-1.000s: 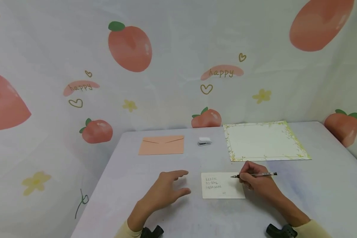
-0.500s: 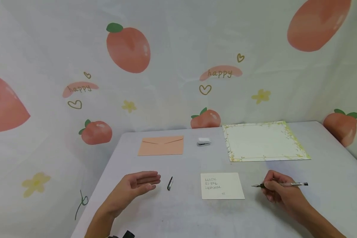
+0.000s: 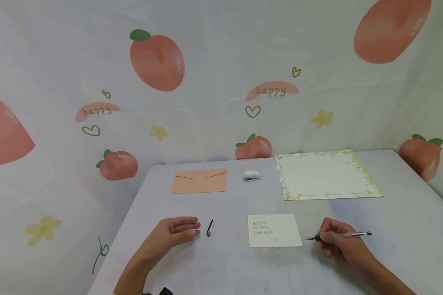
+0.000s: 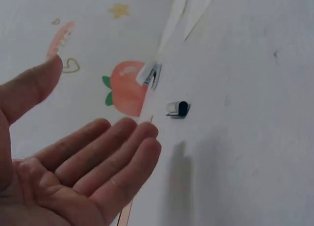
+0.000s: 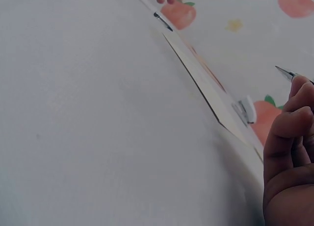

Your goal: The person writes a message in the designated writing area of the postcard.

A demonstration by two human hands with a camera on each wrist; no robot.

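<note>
My right hand (image 3: 343, 246) pinches a pen (image 3: 357, 234) to the right of a small white card (image 3: 275, 239). The pen's bare tip points left, just off the card's right edge. Several short lines of handwriting are on the card, too small to read. In the right wrist view, the pen's tip (image 5: 283, 71) pokes out past curled fingers (image 5: 292, 125). On the left, my left hand (image 3: 170, 237) has its fingers extended and holds nothing. A black-and-clear pen cap (image 3: 210, 228) lies on the table just beyond its fingertips, also visible in the left wrist view.
Along the table's back lie a peach-coloured envelope (image 3: 199, 186), a small white stapler (image 3: 251, 176) and a large sheet with a yellow-green floral border (image 3: 328, 176). Behind the table hangs a white cloth (image 3: 206, 82) printed with peaches.
My right hand has moved the pen off the card to the right, then drifted slightly back left. My left hand has drawn away leftward, and the pen cap has come into view.
</note>
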